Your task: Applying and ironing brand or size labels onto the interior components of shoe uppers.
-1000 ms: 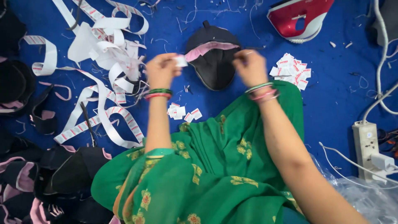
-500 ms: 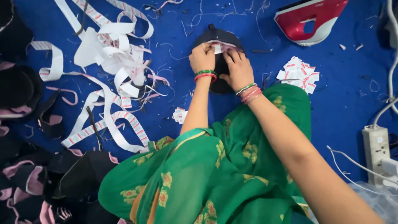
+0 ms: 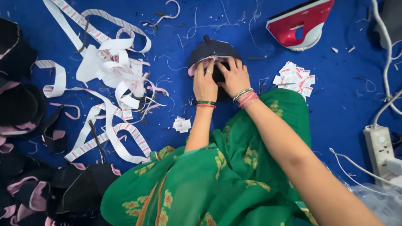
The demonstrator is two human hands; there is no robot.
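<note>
A black cap piece with a pink lining [image 3: 211,51] lies on the blue cloth surface [image 3: 176,46] in front of me. My left hand [image 3: 204,85] and my right hand [image 3: 234,76] press side by side on its near edge, fingers spread flat over the pink band. Whether a small label sits under my fingers is hidden. Both wrists carry green and red bangles. My green patterned garment [image 3: 217,180] covers my lap below.
A red and white iron [image 3: 299,25] stands at the upper right. Small white labels lie in a pile [image 3: 294,78] and a smaller pile [image 3: 181,124]. Tangled white tape strips [image 3: 113,71] spread left; black cap pieces [image 3: 25,109] stack at left. A power strip [image 3: 379,152] sits right.
A second ago my hands were apart, the left with a small white label. They came together onto the black cap piece and now press flat on its edge.
</note>
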